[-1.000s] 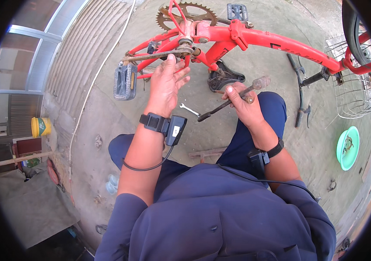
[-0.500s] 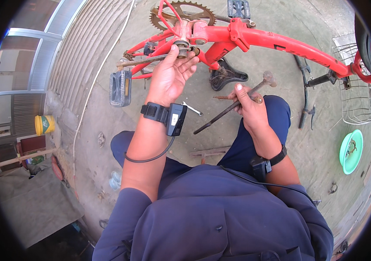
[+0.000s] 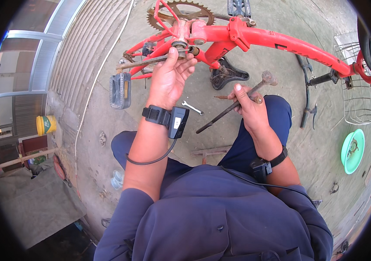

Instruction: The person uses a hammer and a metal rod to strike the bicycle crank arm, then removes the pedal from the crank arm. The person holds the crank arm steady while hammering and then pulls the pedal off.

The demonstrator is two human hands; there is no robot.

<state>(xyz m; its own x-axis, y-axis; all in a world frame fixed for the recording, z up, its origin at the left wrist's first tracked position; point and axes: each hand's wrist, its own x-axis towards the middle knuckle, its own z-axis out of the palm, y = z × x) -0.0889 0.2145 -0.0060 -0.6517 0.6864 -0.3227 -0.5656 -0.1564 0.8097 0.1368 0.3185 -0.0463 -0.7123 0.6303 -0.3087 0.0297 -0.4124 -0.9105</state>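
A red bicycle frame (image 3: 296,42) stretches across the far side, with a toothed chainring (image 3: 203,13) at its bottom bracket. My left hand (image 3: 171,80) is closed on the inner end of the rusty crank arm (image 3: 144,62), thumb on top, beside the bracket. A grey pedal (image 3: 120,91) hangs at that arm's outer end. Over my right knee, my right hand (image 3: 254,111) grips two tools together. One is a hammer (image 3: 269,78) with a dark, slim handle slanting down to the left; the other is a rusty pointed punch (image 3: 222,97). The punch tip touches nothing.
On the concrete lie a small wrench (image 3: 193,108), a black saddle (image 3: 229,76) and a handlebar (image 3: 305,108). A wire basket (image 3: 359,102) and a green basin (image 3: 347,158) are to the right. A yellow bucket (image 3: 45,125) stands left, past a white hose (image 3: 79,130).
My left hand and the crank arm have shifted slightly nearer to me. The hammer handle's end has moved a little to the right; my right hand's grip looks the same.
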